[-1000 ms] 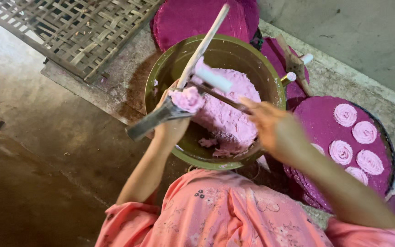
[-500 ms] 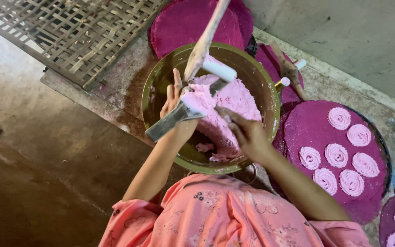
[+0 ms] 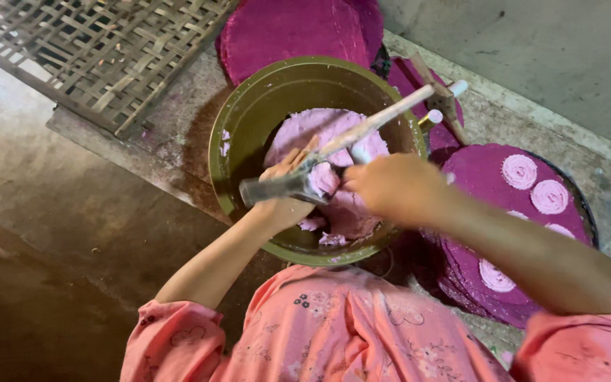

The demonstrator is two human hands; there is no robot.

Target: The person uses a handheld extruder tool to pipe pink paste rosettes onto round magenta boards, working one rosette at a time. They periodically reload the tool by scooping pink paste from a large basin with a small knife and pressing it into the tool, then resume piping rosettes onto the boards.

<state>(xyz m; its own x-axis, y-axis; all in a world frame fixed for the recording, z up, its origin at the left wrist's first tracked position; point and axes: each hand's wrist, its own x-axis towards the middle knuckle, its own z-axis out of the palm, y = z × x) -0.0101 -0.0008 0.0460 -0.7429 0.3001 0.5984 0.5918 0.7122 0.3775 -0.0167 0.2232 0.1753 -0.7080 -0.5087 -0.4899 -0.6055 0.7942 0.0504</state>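
Note:
An olive-green bowl point(image 3: 249, 113) holds a mass of pink dough point(image 3: 305, 131). My left hand point(image 3: 284, 205) grips a metal press tube point(image 3: 270, 189) level over the bowl. Its long pale handles point(image 3: 390, 113) slant up to the right past the rim. My right hand point(image 3: 390, 187) is curled against the tube's inner end, closed on a lump of the pink dough there. The fingertips and the tube's opening are hidden by the hand.
Round purple mats point(image 3: 475, 184) at the right carry several pink spiral coils point(image 3: 519, 170). More purple mats point(image 3: 298, 28) lie behind the bowl. A woven bamboo lattice point(image 3: 100, 49) lies at the upper left on the concrete floor point(image 3: 72, 212).
The press has swung down from steeply tilted to nearly level over the bowl. My right hand has come up from the dough to the tube's end.

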